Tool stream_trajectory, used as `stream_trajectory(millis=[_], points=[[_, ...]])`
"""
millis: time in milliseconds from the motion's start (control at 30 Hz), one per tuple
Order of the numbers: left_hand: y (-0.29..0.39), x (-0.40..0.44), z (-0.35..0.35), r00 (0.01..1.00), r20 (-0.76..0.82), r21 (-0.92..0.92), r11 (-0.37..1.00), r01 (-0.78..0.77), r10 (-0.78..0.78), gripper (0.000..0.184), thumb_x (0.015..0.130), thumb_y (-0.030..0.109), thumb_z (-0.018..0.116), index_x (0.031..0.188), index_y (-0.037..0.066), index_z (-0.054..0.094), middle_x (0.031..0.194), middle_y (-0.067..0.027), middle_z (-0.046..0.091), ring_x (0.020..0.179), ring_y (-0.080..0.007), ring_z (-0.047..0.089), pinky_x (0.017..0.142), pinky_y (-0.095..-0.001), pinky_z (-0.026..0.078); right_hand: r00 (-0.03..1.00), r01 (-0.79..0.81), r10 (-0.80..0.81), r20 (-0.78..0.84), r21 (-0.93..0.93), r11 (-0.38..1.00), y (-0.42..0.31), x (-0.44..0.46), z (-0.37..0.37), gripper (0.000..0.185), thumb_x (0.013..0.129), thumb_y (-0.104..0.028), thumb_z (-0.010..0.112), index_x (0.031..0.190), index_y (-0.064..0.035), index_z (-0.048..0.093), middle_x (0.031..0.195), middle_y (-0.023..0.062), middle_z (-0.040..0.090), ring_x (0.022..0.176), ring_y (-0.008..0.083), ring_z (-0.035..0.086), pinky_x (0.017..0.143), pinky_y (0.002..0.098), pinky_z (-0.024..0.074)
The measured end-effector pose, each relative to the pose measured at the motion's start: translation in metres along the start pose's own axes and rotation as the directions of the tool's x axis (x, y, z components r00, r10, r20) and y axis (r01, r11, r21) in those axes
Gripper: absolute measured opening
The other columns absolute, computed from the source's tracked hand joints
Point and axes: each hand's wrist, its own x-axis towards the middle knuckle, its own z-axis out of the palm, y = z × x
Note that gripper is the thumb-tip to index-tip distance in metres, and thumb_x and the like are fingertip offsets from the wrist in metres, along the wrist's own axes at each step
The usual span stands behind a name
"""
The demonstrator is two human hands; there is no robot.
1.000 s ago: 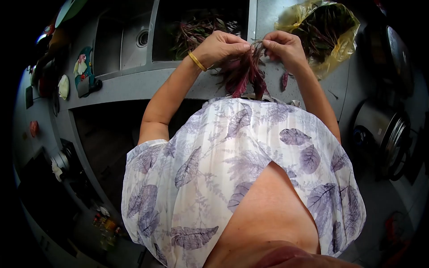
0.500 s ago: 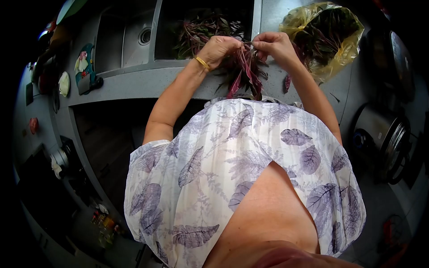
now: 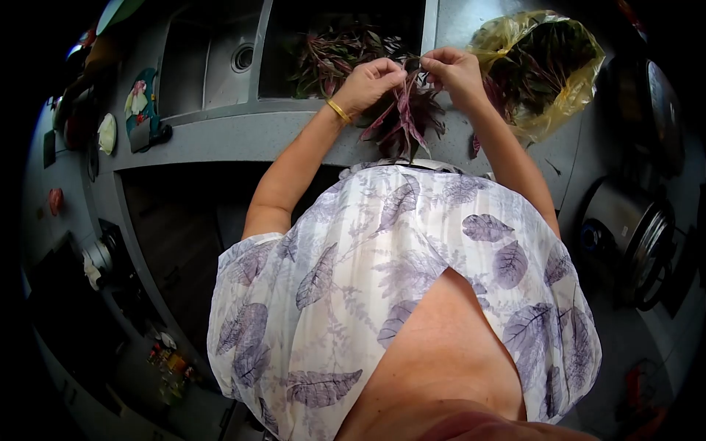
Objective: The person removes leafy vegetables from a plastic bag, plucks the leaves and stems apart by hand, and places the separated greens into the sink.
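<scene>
Purple-and-green leafy stems (image 3: 404,121) hang between my hands at the counter's front edge, leaves pointing down toward the shirt. My left hand (image 3: 371,84), with a gold bracelet (image 3: 339,111) at the wrist, is closed in a pinch on the stems. Close by on the right, my right hand (image 3: 454,72) pinches a thin stem end between thumb and fingertips. Behind the left hand, a heap of the same leafy stems (image 3: 334,55) lies in the dark sink basin. To the right of my right hand, a yellow plastic bag (image 3: 581,95) stands open, holding more leafy stems.
A metal sink basin with a drain (image 3: 242,57) is at the left. Beyond it are a teal board (image 3: 140,110) and a pale oval thing (image 3: 107,134). A silver cooker (image 3: 621,220) stands at the right. The grey counter edge (image 3: 220,140) runs in front of me.
My left hand has moved slightly right. My right hand is slightly higher. The hanging leaves have swung and spread, showing more of their pale purple undersides.
</scene>
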Motion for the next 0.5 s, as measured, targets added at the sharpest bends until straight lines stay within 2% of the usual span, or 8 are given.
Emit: stream_trajectory(millis=[67, 167, 267, 400, 500], points=[[-0.005, 0.000, -0.003, 0.998, -0.033, 0.008, 0.999, 0.045, -0.044, 0.012, 0.087, 0.015, 0.060, 0.091, 0.004, 0.063, 0.081, 0.0021, 0.059, 0.077, -0.0050, 0.053, 0.074, -0.0187, 0.043, 1.000, -0.020, 0.020, -0.004, -0.037, 0.999, -0.001, -0.002, 0.003, 0.011, 0.078, -0.009, 0.067, 0.082, 0.0008, 0.065, 0.066, 0.0032, 0.061, 0.052, 0.0064, 0.056, 0.040, 0.0190, 0.0417], [-0.003, -0.004, -0.002, 0.992, -0.075, -0.107, 0.990, 0.095, -0.104, 0.014, 0.086, 0.013, 0.060, 0.093, 0.002, 0.064, 0.079, 0.0014, 0.060, 0.076, -0.0055, 0.053, 0.074, -0.0194, 0.044, 0.998, -0.056, 0.056, -0.002, 0.035, 0.998, 0.001, 0.001, 0.002, 0.011, 0.078, -0.008, 0.067, 0.083, 0.0010, 0.064, 0.066, 0.0034, 0.061, 0.052, 0.0064, 0.055, 0.041, 0.0187, 0.0416], [-0.010, 0.002, -0.007, 0.991, -0.030, -0.332, 0.937, 0.112, -0.129, 0.016, 0.084, 0.011, 0.061, 0.092, -0.002, 0.065, 0.079, -0.0027, 0.064, 0.071, -0.0075, 0.056, 0.070, -0.0201, 0.045, 0.998, -0.052, 0.048, 0.036, 0.109, 0.993, 0.007, 0.004, -0.002, 0.011, 0.078, -0.008, 0.067, 0.084, 0.0013, 0.064, 0.067, 0.0030, 0.061, 0.052, 0.0066, 0.054, 0.042, 0.0186, 0.0412], [-0.005, 0.000, -0.009, 0.965, 0.044, -0.434, 0.865, 0.252, -0.259, 0.018, 0.086, 0.010, 0.056, 0.092, -0.003, 0.065, 0.075, -0.0013, 0.062, 0.068, -0.0065, 0.055, 0.068, -0.0193, 0.045, 0.997, -0.072, 0.064, 0.043, 0.215, 0.974, 0.016, 0.006, -0.002, 0.011, 0.078, -0.008, 0.068, 0.084, 0.0006, 0.064, 0.067, 0.0018, 0.061, 0.051, 0.0062, 0.054, 0.042, 0.0182, 0.0395], [-0.014, 0.005, -0.015, 0.953, 0.089, -0.345, 0.888, 0.302, -0.289, 0.018, 0.085, 0.014, 0.058, 0.091, -0.001, 0.066, 0.072, 0.0003, 0.061, 0.065, -0.0057, 0.054, 0.064, -0.0184, 0.044, 0.996, -0.080, 0.070, 0.047, 0.247, 0.966, 0.022, 0.008, -0.002, 0.011, 0.078, -0.008, 0.068, 0.084, 0.0000, 0.064, 0.067, 0.0012, 0.061, 0.051, 0.0059, 0.053, 0.042, 0.0181, 0.0382]])
